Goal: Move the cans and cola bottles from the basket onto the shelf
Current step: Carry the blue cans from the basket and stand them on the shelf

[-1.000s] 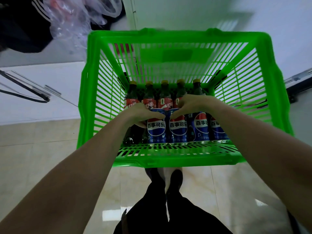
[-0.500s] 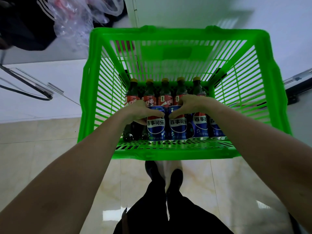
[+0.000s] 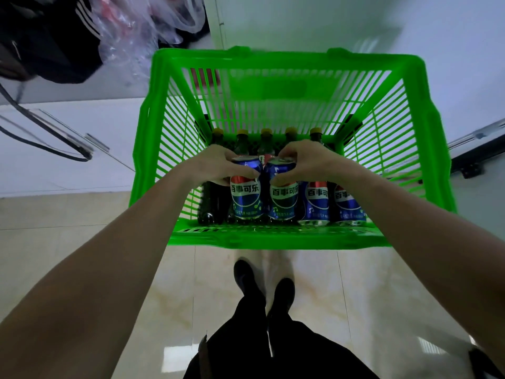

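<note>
We hold one blue can point(image 3: 246, 187) in our left hand point(image 3: 216, 165) and another can point(image 3: 282, 191) in our right hand point(image 3: 306, 161), fingers curled round each, inside the green basket point(image 3: 276, 236).

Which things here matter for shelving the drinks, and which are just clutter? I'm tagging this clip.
Job: basket; cans, one held in the left hand and one in the right hand; bottles.
Clutter: plastic bags; dark clothing; cable.
</note>
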